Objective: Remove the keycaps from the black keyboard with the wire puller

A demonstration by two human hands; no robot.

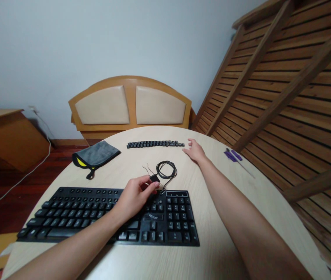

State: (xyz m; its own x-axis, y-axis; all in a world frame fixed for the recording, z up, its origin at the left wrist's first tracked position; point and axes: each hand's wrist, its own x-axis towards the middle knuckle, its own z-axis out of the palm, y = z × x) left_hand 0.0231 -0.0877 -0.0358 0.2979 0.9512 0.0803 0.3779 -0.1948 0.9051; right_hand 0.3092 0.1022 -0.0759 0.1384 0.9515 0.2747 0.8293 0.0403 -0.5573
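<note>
My left hand (134,197) is closed on a keycap puller (154,178), a small black piece with two thin bent wires pointing away from me. It hovers over the upper part of a black keyboard (196,240). Along the keyboard's back left, rows show small exposed key mounts without caps; the nearer rows and the number pad carry keycaps. Farther back, loose black keycaps (153,144) lie in a long double row. My right hand (195,151) rests just right of that row's end, fingers apart, holding nothing that I can see.
The keyboard's coiled cable (167,170) lies behind it. A grey cloth with yellow lining (98,152) is at the left, and purple pieces with a thin stick (235,156) are at the right. A chair (130,103) stands behind the round table (212,249); wooden slats (293,77) lean at the right.
</note>
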